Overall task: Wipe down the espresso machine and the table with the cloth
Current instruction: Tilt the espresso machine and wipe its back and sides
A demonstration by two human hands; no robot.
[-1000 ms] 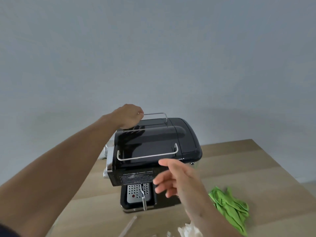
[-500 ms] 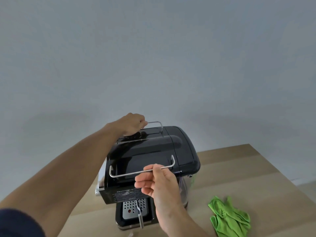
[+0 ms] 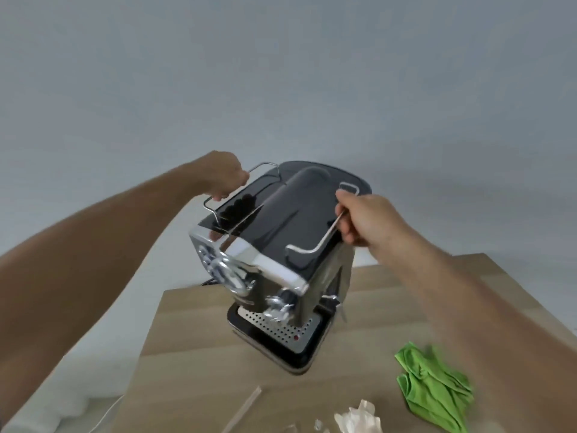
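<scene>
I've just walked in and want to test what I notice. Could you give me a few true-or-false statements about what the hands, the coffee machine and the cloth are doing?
1. Both hands grip the wire rails on top of the espresso machine. True: the left hand holds the far rail, the right hand the near one.
2. The green cloth is in the right hand. False: it lies on the table, right of the machine.
3. The drip tray has a perforated metal grille. True.
4. The cloth is draped over the machine. False: the machine's top is bare.
</scene>
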